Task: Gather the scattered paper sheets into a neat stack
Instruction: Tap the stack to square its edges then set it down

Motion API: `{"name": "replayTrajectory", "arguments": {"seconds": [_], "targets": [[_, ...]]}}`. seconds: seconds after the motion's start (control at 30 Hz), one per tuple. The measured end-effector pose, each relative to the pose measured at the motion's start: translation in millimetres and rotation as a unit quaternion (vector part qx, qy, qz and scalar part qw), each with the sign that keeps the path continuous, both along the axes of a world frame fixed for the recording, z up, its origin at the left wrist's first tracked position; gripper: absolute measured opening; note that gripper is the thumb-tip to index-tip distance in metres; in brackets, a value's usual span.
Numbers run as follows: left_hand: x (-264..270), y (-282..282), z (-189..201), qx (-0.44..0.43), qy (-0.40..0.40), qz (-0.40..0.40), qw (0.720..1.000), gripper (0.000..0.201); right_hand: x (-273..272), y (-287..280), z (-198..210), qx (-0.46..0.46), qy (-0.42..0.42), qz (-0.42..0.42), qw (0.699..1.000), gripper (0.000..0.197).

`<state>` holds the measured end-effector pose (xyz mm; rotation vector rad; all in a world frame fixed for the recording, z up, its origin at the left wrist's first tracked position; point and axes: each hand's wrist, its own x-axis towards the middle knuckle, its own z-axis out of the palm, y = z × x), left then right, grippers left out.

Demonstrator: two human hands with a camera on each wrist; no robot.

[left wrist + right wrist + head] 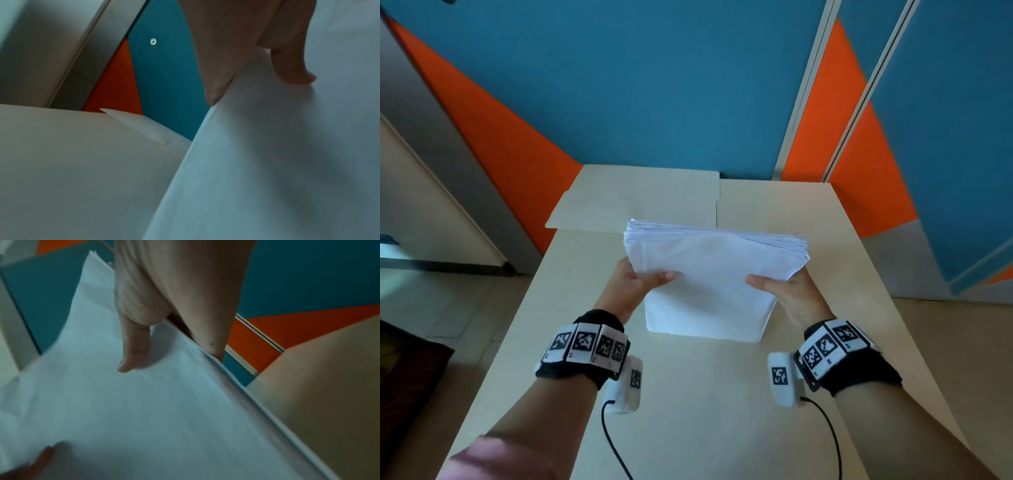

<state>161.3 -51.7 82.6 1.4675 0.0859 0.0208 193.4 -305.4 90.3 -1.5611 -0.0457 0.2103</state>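
A thick stack of white paper sheets [709, 277] stands tilted on its near edge on the beige table [688, 394], top edges slightly fanned. My left hand [640, 284] grips the stack's left side, thumb on the front face and fingers hidden behind. My right hand [784, 287] grips the right side the same way. In the left wrist view the thumb [292, 65] presses on the stack of sheets [267, 162]. In the right wrist view the thumb [133, 347] lies on the stack of sheets [144, 410], with the sheet edges running beside it.
A beige folder [633, 198] lies open flat at the table's far end, overhanging to the left. Blue and orange wall panels [654, 85] stand right behind the table. Floor drops away on both sides. Cables trail from the wrist cameras.
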Motion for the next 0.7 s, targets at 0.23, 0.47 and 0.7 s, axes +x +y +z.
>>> {"name": "replayTrajectory", "arguments": {"seconds": [0.23,0.47,0.7], "targets": [[2,3,-32,0.025,0.061,0.027,0.997,0.040,3,-7,-39,-0.153,0.110,0.021,0.982,0.066],[12,10,-16,-0.008,0.087,0.082,0.993,0.007,-1,13,-17,-0.059,0.062,0.033,0.996,0.024],[17,22,-37,0.001,0.192,0.127,0.973,0.031,-25,31,-36,-0.066,0.088,0.025,0.994,0.023]]}}
